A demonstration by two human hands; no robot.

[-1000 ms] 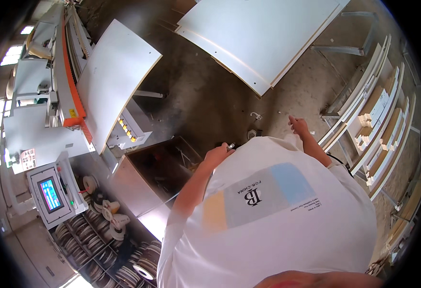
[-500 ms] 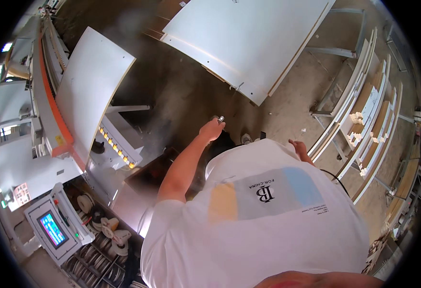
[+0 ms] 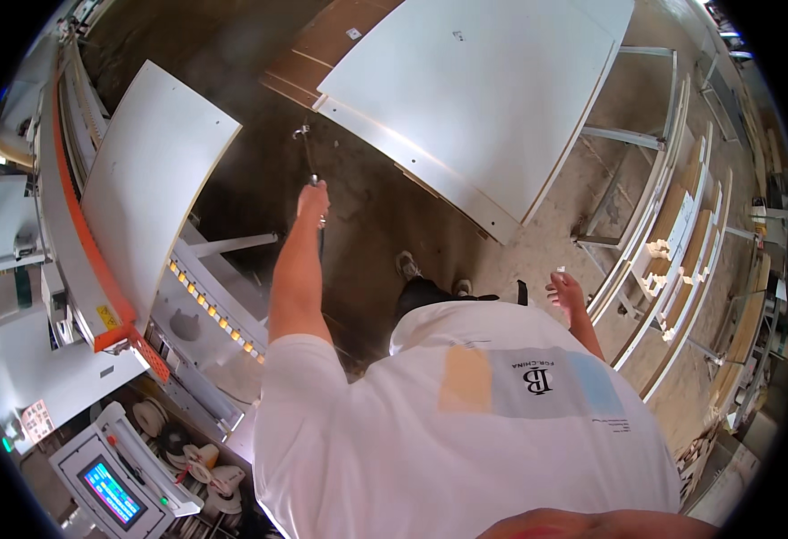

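My left hand (image 3: 313,203), at the end of an outstretched arm, is closed around a slim metal tool (image 3: 312,179). Its thin rod runs away from the fist to a hooked silver tip, and a dark strip shows below the hand. What kind of tool it is, I cannot make out. Beyond the tip lies the near left edge of a large white panel (image 3: 475,99) on brown boards. Lower and to the right, my right hand (image 3: 566,293) hangs beside my body, its fingers loosely bent and apart, with nothing visible in it.
At left stands a machine with an orange rail (image 3: 78,211), a second white panel (image 3: 158,157) and a row of yellow rollers (image 3: 205,301). Its lit screen (image 3: 113,494) sits lower left, near rolls of edging strip (image 3: 217,474). Racked long boards (image 3: 681,225) line the right.
My left hand has swung left and farther out with the metal tool, whose hooked tip moved from the white panel's edge to over the floor. The view has shifted, and more of my right hand shows.
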